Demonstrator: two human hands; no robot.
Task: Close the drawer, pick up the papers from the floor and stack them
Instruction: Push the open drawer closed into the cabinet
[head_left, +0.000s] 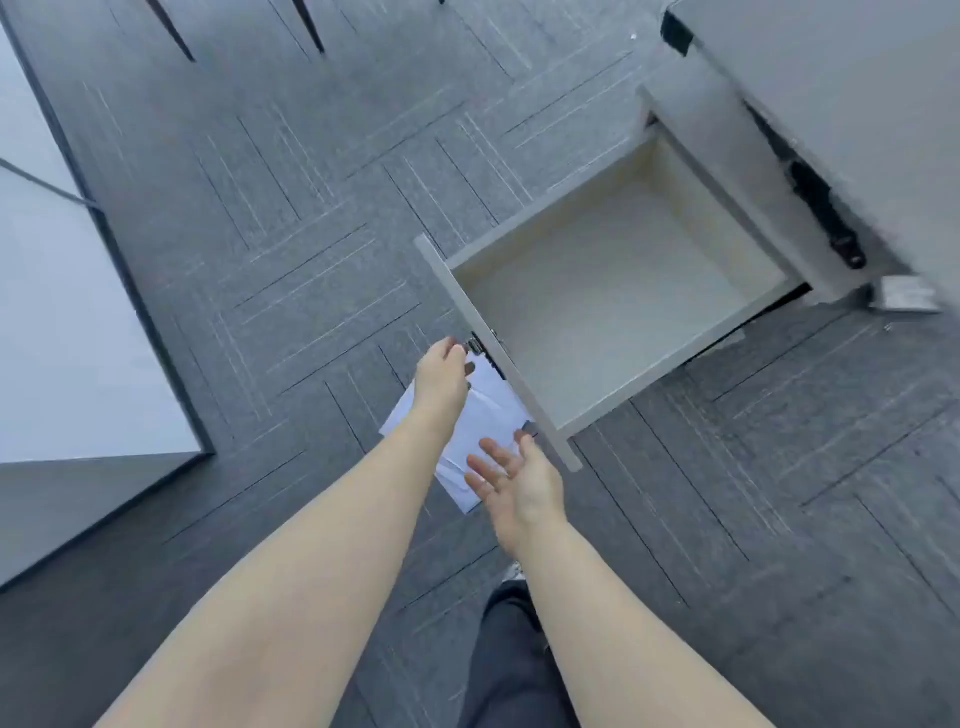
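Note:
A grey drawer (613, 291) stands pulled far out of its cabinet, and its pale inside holds nothing. White papers (488, 410) lie on the carpet beneath the drawer's front panel (498, 358), partly hidden by my arms. My left hand (441, 379) reaches to the front panel beside its dark handle, fingertips close to the handle. My right hand (519, 478) hovers palm up with fingers spread just below the panel's near end, holding nothing.
Grey patterned carpet (311, 260) covers the floor. The grey cabinet (841, 104) fills the top right, with a small white object (906, 293) on the floor by it. A pale panel with a dark frame (78, 312) stands at the left. My dark trouser leg (514, 660) shows below.

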